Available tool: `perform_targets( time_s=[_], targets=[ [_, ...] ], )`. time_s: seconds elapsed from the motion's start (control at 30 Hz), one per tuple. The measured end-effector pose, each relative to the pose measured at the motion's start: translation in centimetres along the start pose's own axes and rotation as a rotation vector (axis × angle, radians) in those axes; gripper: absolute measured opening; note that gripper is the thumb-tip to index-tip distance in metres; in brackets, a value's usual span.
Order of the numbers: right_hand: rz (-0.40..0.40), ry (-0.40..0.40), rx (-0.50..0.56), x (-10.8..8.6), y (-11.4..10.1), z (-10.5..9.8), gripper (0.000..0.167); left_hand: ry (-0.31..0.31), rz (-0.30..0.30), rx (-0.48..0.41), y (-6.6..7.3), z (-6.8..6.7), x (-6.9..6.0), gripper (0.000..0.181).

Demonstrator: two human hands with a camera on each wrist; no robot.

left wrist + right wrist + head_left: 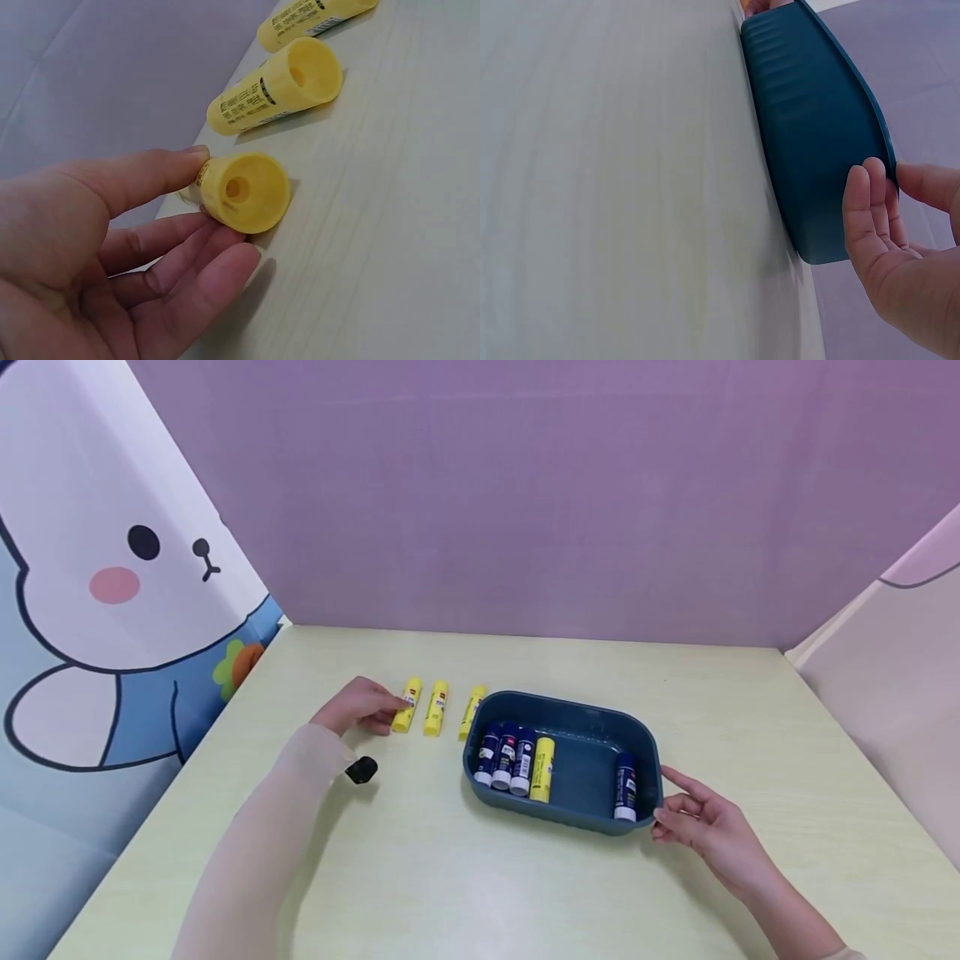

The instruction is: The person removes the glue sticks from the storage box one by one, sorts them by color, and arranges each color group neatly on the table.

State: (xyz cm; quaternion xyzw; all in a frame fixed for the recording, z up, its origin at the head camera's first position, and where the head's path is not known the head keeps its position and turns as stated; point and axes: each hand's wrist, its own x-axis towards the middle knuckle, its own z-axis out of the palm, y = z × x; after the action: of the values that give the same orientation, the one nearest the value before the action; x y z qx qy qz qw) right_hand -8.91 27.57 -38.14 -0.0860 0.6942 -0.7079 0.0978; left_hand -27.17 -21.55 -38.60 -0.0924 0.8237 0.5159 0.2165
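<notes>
My left hand point(363, 703) is at the leftmost yellow glue stick point(407, 704), which lies on the table. In the left wrist view, the thumb lies over this glue stick point(251, 193) and the fingers curl along its other side. Two more yellow glue sticks lie to its right, a middle one point(436, 708) and one beside the tray point(472, 712). My right hand point(716, 835) holds the right end of a dark blue tray point(592, 718), thumb at the rim and fingers against the outer wall.
Inside the tray, three navy glue sticks point(504, 758) and a yellow one point(542, 770) stand side by side at the left. Another navy glue stick point(625, 787) is at the right end. A black object point(362, 770) shows by the left wrist. A purple panel point(525, 510) closes the back.
</notes>
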Motion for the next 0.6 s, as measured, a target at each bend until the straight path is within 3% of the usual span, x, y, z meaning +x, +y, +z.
perform_targets(
  time_s=[0.23, 0.6],
  targets=[
    [0.024, 0.015, -0.032, -0.09, -0.21, 0.19, 0.060, -0.004, -0.035, -0.034, 0.08, -0.01, 0.03, 0.037],
    [-0.011, 0.003, 0.007, -0.20, 0.03, 0.06, 0.056, 0.017, -0.048, -0.026, -0.23, -0.03, 0.20, 0.042]
  ],
)
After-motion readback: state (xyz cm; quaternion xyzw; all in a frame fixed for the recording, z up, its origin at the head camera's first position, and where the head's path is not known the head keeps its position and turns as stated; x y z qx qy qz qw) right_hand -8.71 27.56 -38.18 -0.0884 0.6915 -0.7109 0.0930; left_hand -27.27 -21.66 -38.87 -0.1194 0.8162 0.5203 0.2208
